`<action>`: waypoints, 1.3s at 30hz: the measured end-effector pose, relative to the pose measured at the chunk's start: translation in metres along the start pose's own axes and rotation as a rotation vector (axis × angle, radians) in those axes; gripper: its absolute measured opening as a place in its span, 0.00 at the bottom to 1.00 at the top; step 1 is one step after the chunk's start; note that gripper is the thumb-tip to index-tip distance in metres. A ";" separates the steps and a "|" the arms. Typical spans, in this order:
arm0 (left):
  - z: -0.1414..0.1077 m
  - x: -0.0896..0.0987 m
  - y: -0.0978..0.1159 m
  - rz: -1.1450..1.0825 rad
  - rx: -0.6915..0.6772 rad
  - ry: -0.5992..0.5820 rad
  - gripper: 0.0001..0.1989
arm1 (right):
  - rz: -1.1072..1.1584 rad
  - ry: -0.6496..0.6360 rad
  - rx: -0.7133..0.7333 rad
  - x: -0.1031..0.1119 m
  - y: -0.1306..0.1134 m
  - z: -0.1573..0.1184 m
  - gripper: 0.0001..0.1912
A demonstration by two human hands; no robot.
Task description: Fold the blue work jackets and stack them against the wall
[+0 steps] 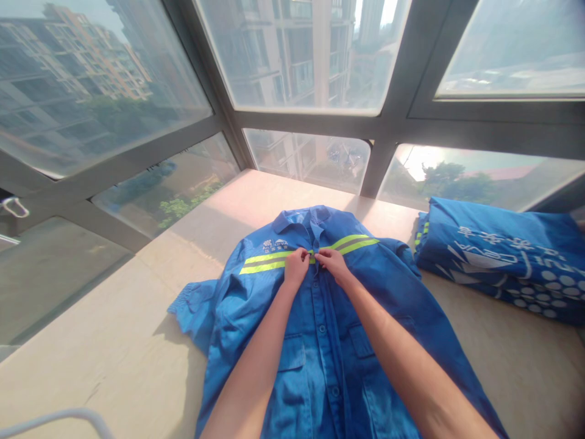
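Observation:
A blue work jacket [256, 311] with yellow-green reflective stripes lies front up on the pale window ledge, its collar pointing away from me. Both hands meet at the front placket, level with the chest stripe. My left hand [298, 263] pinches the placket edge on the left side, fingers closed. Close beside it, my right hand [333, 263] pinches the opposite edge, also closed. The fingertips hide whatever small part sits between them. Below the hands, several buttons run down the placket, and flap pockets [291, 353] lie on either side.
Folded blue garments [498, 256] with white print are stacked on the ledge [114, 323] at the right. Grey-framed windows [311, 125] border the ledge at the back and left. A white curved tube or cable [68, 413] shows at lower left.

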State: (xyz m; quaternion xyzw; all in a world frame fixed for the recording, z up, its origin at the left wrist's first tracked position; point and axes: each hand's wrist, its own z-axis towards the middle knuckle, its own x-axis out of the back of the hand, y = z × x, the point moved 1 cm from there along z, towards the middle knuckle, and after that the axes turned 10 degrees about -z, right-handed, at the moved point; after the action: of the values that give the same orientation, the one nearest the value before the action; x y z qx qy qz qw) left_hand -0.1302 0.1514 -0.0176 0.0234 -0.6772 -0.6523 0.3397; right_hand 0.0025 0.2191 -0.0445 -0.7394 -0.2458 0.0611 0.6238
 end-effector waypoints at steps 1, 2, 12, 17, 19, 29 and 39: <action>-0.001 0.000 0.001 0.035 -0.021 -0.002 0.03 | -0.008 0.000 0.012 -0.002 0.001 -0.001 0.21; -0.003 0.000 0.001 0.065 -0.041 -0.007 0.04 | -0.018 0.003 0.023 -0.004 0.002 -0.001 0.20; -0.008 0.003 0.004 0.245 -0.144 -0.100 0.08 | -0.190 -0.032 0.139 -0.006 0.005 0.005 0.16; -0.007 0.000 0.004 0.271 -0.128 -0.125 0.09 | -0.317 -0.088 0.199 -0.005 -0.001 0.005 0.11; -0.006 -0.001 0.005 0.269 -0.103 -0.110 0.09 | -0.362 -0.119 0.214 -0.006 -0.003 0.003 0.14; 0.006 0.007 0.006 0.138 0.045 -0.033 0.07 | -0.610 -0.136 0.328 -0.006 -0.031 -0.001 0.13; 0.007 0.006 -0.005 -0.015 0.132 -0.005 0.06 | -0.523 -0.129 0.299 -0.005 -0.024 -0.007 0.18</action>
State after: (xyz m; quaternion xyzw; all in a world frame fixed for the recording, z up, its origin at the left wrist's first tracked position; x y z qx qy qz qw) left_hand -0.1405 0.1537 -0.0190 0.0489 -0.7193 -0.6089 0.3309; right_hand -0.0061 0.2132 -0.0215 -0.5456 -0.4551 -0.0190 0.7034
